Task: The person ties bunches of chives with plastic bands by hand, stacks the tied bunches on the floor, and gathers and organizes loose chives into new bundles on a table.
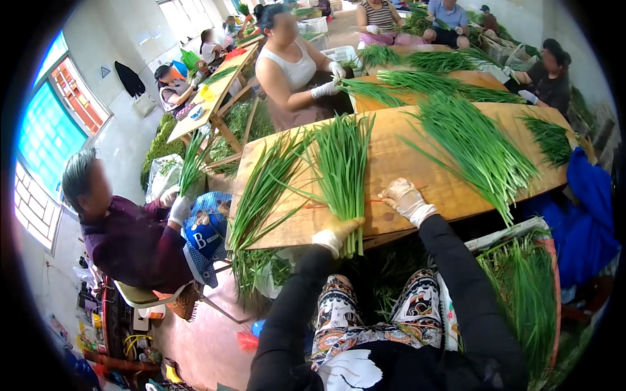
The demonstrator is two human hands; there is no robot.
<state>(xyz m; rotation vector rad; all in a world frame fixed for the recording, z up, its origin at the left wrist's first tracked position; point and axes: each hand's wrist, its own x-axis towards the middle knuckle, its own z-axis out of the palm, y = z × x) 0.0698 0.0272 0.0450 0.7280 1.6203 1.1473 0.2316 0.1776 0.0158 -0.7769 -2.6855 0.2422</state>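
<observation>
My left hand [338, 236] clasps the near end of the far-pointing green bunch [342, 166]; my right hand [405, 199], half-open, seemingly empty, lies just right.

Pale walls [127, 130], bright bluish window [52, 127]

Four bunches of long, thin green leaves [342, 163] lie on one light-brown plywood table [391, 156]. One dark cloth garment [130, 79] and one pale fabric bag [145, 105] hang on the wall.
</observation>
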